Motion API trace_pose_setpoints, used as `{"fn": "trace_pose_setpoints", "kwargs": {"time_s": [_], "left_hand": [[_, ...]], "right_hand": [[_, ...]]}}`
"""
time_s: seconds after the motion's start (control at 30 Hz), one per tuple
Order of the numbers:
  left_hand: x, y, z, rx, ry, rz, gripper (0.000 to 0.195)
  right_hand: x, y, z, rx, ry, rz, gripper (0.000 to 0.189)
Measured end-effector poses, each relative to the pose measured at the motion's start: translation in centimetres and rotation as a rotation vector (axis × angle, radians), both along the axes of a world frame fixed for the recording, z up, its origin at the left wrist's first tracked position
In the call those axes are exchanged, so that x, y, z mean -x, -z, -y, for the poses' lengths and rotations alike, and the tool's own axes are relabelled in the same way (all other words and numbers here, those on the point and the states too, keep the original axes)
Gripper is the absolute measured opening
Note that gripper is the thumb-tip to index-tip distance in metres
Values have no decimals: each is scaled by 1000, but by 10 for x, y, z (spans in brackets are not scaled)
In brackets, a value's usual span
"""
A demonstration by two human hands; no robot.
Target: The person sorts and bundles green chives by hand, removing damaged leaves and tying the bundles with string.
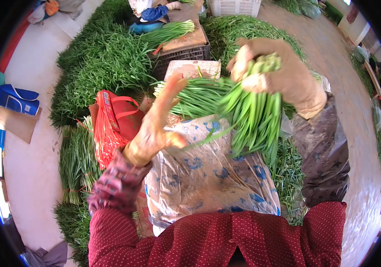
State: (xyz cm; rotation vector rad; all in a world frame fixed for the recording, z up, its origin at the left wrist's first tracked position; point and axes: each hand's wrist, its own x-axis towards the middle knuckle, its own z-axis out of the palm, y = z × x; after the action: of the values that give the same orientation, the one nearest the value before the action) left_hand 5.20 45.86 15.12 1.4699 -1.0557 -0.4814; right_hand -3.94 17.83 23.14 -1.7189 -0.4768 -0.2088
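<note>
My right hand (270, 73), in a tan glove, grips a bunch of garlic chives (254, 113) by the stem end. The green leaves hang down over my lap. My left hand (155, 123) is blurred, its fingers spread and reaching forward, and it looks bare. A stray green leaf (210, 137) trails from the bunch towards its thumb; whether they touch I cannot tell. Just beyond the left hand, more chives (197, 96) lie sideways with pale stem ends to the left. Behind them is a dirty, light-coloured board (194, 68). A plastic apron printed with blue figures (210, 173) covers my lap.
On the left are a red bag (127, 116), red plastic ties (107, 147), tied chive bundles (73, 163) and a large heap of greens (103, 63). Ahead, a co-worker (153, 15) sits by a board-topped black crate (183, 53). Loose leaves (287, 167) lie right, a white crate (234, 7) behind.
</note>
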Motion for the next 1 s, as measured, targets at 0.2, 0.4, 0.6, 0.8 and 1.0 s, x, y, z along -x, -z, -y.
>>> {"fn": "trace_pose_setpoints", "kwargs": {"time_s": [0.2, 0.4, 0.6, 0.8, 1.0], "left_hand": [[-14, 6, 82, 160, 422, -85, 115], [-63, 2, 73, -362, 457, 204, 95], [-53, 47, 64, -105, 412, 0, 91], [-24, 127, 82, 113, 410, -433, 56], [42, 69, 133, 140, 217, 336, 24]], "right_hand": [[-18, -5, -36, -174, -141, -147, 19], [-20, -9, -11, -34, 27, -140, 19], [-30, 1, -14, 19, 14, -99, 23], [-32, 29, -30, -346, 213, -67, 19], [-26, 78, 16, -242, 221, -50, 19]]}}
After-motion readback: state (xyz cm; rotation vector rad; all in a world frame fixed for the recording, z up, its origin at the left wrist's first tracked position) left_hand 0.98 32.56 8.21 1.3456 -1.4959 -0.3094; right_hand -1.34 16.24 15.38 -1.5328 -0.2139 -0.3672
